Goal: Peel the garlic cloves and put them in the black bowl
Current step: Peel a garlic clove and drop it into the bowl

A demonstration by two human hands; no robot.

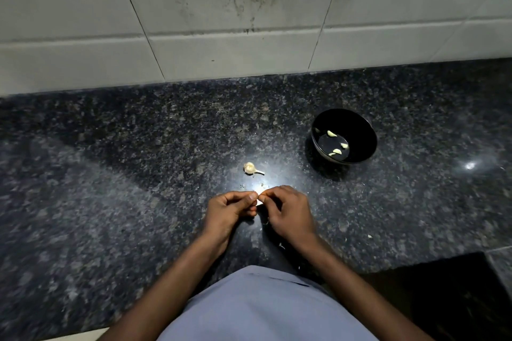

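Observation:
A small garlic clove (259, 201) is pinched between my left hand (231, 212) and my right hand (288, 212), just above the dark granite counter (138, 174). Most of the clove is hidden by my fingertips. The rest of a garlic bulb with its stalk (251, 168) lies on the counter a little beyond my hands. A black bowl (360, 130) stands at the right, further back, with three peeled cloves (336, 151) inside.
A white tiled wall (221, 22) runs along the back of the counter. Small scraps of garlic skin (282, 246) lie near my right wrist and at the counter's front right. The counter drops off at a dark opening (443, 299) at lower right.

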